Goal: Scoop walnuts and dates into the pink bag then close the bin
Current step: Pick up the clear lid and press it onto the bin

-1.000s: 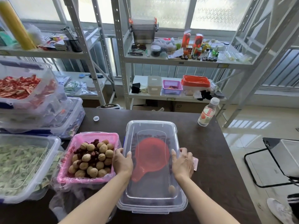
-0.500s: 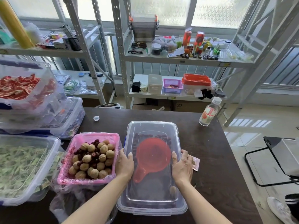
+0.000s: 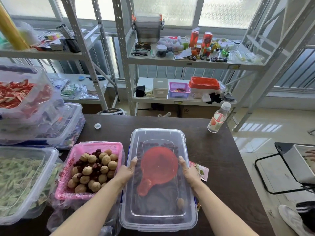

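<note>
A clear plastic bin stands on the dark table in front of me with its clear lid lying on top. Through the lid I see a red scoop and dark dates inside. My left hand grips the lid's left edge and my right hand grips its right edge, thumbs on top. To the left, a pink basket lined with a pink bag holds walnuts and dates.
Clear bins of green packets and red packets stack at the left. A bottle and a bottle cap stand on the table's far side. A snack packet lies right of the bin. Metal shelves stand behind; a chair is at right.
Both hands slid a little toward me along the lid's sides and now press its edges. The bin, basket and scoop stay put.
</note>
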### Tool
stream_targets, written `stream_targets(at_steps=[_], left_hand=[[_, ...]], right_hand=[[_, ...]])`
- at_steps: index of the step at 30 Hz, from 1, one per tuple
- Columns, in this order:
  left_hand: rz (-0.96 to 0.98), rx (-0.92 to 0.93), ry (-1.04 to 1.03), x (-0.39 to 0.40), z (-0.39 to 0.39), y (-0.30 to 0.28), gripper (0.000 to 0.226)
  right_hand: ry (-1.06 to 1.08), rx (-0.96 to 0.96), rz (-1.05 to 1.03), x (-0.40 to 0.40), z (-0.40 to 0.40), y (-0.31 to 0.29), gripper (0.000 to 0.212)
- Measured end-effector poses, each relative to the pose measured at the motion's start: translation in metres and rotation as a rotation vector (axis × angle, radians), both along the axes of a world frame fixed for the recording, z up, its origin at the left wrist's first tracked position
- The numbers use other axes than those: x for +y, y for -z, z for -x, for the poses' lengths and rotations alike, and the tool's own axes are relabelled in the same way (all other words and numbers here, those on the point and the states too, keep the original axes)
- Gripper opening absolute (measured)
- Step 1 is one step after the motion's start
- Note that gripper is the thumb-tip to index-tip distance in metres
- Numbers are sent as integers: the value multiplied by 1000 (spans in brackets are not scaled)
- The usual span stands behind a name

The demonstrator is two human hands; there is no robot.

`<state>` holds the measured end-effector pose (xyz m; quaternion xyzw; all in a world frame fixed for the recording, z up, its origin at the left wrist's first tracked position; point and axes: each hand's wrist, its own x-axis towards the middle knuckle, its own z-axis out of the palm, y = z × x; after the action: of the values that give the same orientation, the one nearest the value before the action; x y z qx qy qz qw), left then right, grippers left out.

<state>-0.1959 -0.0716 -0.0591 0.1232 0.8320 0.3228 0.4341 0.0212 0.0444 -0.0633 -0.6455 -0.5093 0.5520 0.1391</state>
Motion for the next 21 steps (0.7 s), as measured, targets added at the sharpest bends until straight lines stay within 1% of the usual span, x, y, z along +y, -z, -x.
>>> stream_targets(at_steps=[2,3,6,7,8,11,14,15,18,21], left_hand=[[-13,-3,-21,0,2,-1,92],[-16,4,-28,0,3,-1,90],[-43,42,-34,-1,2,0,89],[-42,52,-34,-3,1,-1,88],[-31,72,-34,-4,0,-1,86],[-17,134,-56,-7,-3,-4,81],[-64,212,-82,-9,-7,-11,58],[-76,225,-79,-9,-8,-15,53],[-137,270,-33,-14,-9,-15,51],[-219,238,-28,-23,-11,-12,53]], right_hand=[[12,18,-5,1,-2,-4,78],[16,0,-15,1,-3,-4,77],[31,-137,-46,1,-4,-5,106],[29,-181,-63,2,-5,-6,110],[25,-213,-77,3,-6,-6,108],[3,-259,-174,3,-8,-12,89],[-26,-279,-252,1,-10,-12,75],[-38,-282,-275,-1,-11,-12,70],[-71,-273,-348,-5,-12,-14,58],[-86,-251,-405,-10,-15,-13,62]])
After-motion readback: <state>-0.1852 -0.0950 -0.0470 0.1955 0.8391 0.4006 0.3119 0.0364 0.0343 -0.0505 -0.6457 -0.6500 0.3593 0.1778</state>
